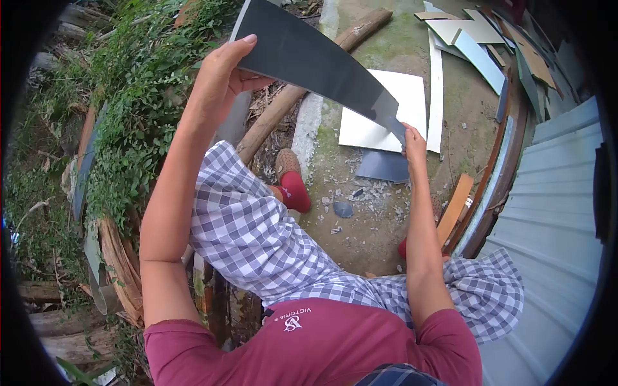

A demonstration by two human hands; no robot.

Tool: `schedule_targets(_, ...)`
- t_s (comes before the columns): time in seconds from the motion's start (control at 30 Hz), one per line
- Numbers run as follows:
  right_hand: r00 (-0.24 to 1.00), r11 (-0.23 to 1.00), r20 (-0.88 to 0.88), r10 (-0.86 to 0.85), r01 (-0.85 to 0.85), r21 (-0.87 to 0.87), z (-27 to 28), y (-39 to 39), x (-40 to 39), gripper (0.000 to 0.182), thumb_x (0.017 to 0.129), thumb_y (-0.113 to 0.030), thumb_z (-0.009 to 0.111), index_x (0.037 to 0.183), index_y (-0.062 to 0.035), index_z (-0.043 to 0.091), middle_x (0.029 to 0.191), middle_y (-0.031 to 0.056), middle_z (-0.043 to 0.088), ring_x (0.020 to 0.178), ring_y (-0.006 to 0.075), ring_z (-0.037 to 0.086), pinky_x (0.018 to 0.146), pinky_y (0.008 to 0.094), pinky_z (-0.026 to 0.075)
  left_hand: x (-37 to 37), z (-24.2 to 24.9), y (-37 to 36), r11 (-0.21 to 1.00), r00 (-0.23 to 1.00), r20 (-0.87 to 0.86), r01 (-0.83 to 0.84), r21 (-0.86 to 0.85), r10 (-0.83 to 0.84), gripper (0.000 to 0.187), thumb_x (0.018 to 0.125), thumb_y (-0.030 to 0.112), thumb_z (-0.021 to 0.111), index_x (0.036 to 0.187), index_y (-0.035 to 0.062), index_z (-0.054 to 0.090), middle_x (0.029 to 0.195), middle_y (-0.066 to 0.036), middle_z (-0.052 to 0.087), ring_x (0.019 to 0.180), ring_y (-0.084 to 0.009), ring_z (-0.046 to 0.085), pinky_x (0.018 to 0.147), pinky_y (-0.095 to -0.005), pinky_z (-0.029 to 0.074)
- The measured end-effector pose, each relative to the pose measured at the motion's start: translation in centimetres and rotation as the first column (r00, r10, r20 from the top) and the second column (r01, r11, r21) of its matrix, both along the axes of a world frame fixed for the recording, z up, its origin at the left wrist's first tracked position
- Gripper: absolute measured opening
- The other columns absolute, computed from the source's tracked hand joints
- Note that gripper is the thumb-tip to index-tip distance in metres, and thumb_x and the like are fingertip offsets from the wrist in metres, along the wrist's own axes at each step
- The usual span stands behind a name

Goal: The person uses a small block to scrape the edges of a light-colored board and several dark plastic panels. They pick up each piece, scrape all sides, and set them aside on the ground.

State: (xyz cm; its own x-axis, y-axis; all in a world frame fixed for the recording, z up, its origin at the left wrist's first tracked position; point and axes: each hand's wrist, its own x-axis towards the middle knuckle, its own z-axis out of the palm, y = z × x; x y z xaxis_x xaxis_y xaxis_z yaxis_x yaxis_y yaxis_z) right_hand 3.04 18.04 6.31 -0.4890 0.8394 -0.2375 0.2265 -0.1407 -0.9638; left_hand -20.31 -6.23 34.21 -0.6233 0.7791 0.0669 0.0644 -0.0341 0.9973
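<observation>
A long dark grey panel (309, 55) with a pale edge is held up at a slant in front of me. My left hand (232, 64) grips its upper left end, thumb on the face and fingers beneath. At the narrow lower right end, my right hand (415, 143) is closed on a smooth grey end part (397, 128), which overlaps the dark face in this view. Below the panel lies a white square board (380, 96) on the ground. A dark grey sheet piece (384, 166) pokes out from under that board, near my right hand.
Grey chips (370, 199) litter the ground between my feet. A log (277, 122) lies to the left beside green plants (135, 109). Board offcuts (479, 48) are piled at the back right. Corrugated metal (547, 225) and an orange-brown wood strip (456, 209) stand at right.
</observation>
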Motion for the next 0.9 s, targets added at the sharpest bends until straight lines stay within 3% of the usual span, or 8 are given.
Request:
schedule_targets(0.13, 0.898, 0.959, -0.339, 0.282, -0.259, 0.112, 11.8, -4.2, -3.3, 0.027, 0.091, -0.024, 0.05, 0.11, -0.007, 0.06, 0.067, -0.0054, 0.047, 0.052, 0.0023, 0.036, 0.046, 0.0181, 0.031, 0.2, 0.7, -0.2, 1.0, 0.999, -0.031, 0.015, -0.024, -0.015, 0.039, 0.088, 0.029, 0.048, 0.105, -0.0043, 0.056, 0.098, -0.014, 0.063, 0.088, -0.0251, 0.064, 0.083, -0.042, 0.051)
schedule_targets(0.27, 0.726, 0.819, -0.379, 0.573, -0.523, 0.237, 22.9, -11.5, -4.0, 0.024, 0.089, -0.021, 0.052, 0.105, -0.0064, 0.062, 0.072, -0.0045, 0.053, 0.06, 0.0033, 0.045, 0.052, 0.0203, 0.037, 0.7, 1.4, -0.4, 0.998, 0.995, -0.096, 0.032, -0.048, -0.037, 0.038, 0.086, 0.029, 0.05, 0.107, -0.003, 0.054, 0.1, -0.014, 0.06, 0.087, -0.0253, 0.063, 0.08, -0.039, 0.052)
schedule_targets(0.4, 0.706, 0.749, -0.338, 0.622, -0.41, 0.521, 26.3, -15.4, -6.2, 0.019, 0.086, -0.017, 0.054, 0.1, -0.0073, 0.063, 0.075, 0.0018, 0.057, 0.063, 0.0125, 0.052, 0.059, 0.027, 0.043, 3.3, 3.6, -1.1, 0.991, 0.98, -0.2, -0.015, -0.135, -0.013, 0.037, 0.084, 0.026, 0.053, 0.113, 0.0028, 0.052, 0.1, -0.007, 0.058, 0.086, -0.0204, 0.061, 0.07, -0.0301, 0.052)
schedule_targets(0.47, 0.728, 0.717, -0.31, 0.612, -0.345, 0.605, 26.6, -15.3, -6.9, 0.017, 0.083, -0.016, 0.056, 0.096, -0.0092, 0.064, 0.077, 0.0085, 0.057, 0.065, 0.0193, 0.056, 0.061, 0.0298, 0.045, 3.3, 3.9, -1.3, 0.988, 0.983, -0.179, 0.0, -0.154, -0.028, 0.041, 0.084, 0.027, 0.053, 0.116, 0.0019, 0.049, 0.102, -0.007, 0.058, 0.09, -0.0172, 0.059, 0.074, -0.0301, 0.05)
schedule_targets(0.57, 0.75, 0.694, -0.264, 0.606, -0.338, 0.635, 25.4, -14.3, -7.1, 0.016, 0.083, -0.017, 0.057, 0.096, -0.0094, 0.064, 0.077, 0.0076, 0.058, 0.066, 0.0201, 0.057, 0.062, 0.0303, 0.045, 1.6, 2.8, -1.7, 0.986, 0.987, -0.121, 0.091, -0.142, -0.108, 0.044, 0.085, 0.027, 0.054, 0.12, 0.001, 0.046, 0.104, -0.007, 0.057, 0.095, -0.0131, 0.057, 0.082, -0.03, 0.047)
schedule_targets(0.67, 0.814, 0.684, -0.164, 0.556, -0.337, 0.647, 23.2, -13.3, -6.8, 0.016, 0.084, -0.019, 0.057, 0.095, -0.0094, 0.063, 0.079, 0.0075, 0.059, 0.068, 0.0202, 0.058, 0.063, 0.0299, 0.045, 2.1, 2.6, -1.5, 0.984, 0.985, -0.166, 0.027, -0.174, -0.056, 0.046, 0.086, 0.028, 0.054, 0.122, 0.001, 0.046, 0.106, -0.007, 0.058, 0.095, -0.012, 0.056, 0.085, -0.0304, 0.046)
schedule_targets(0.83, 0.887, 0.781, -0.072, 0.456, -0.359, 0.511, 14.4, -7.8, -5.1, 0.017, 0.085, -0.021, 0.056, 0.095, -0.0082, 0.062, 0.087, 0.0077, 0.062, 0.078, 0.0214, 0.06, 0.072, 0.0303, 0.045, 1.7, 2.3, -1.3, 0.98, 0.983, -0.185, -0.029, -0.196, -0.008, 0.048, 0.087, 0.033, 0.055, 0.121, 0.0005, 0.047, 0.107, -0.007, 0.058, 0.097, -0.0121, 0.056, 0.086, -0.0315, 0.046)
schedule_targets(0.9, 0.922, 0.836, -0.013, 0.386, -0.344, 0.428, 8.7, -4.2, -4.0, 0.02, 0.085, -0.023, 0.056, 0.095, -0.0068, 0.061, 0.088, 0.0082, 0.063, 0.081, 0.0228, 0.06, 0.073, 0.0304, 0.045, 1.1, 2.1, -1.2, 0.982, 0.984, -0.178, -0.03, -0.189, -0.004, 0.039, 0.091, 0.028, 0.051, 0.119, 0.0006, 0.048, 0.105, -0.006, 0.058, 0.092, -0.0111, 0.058, 0.077, -0.0284, 0.051)
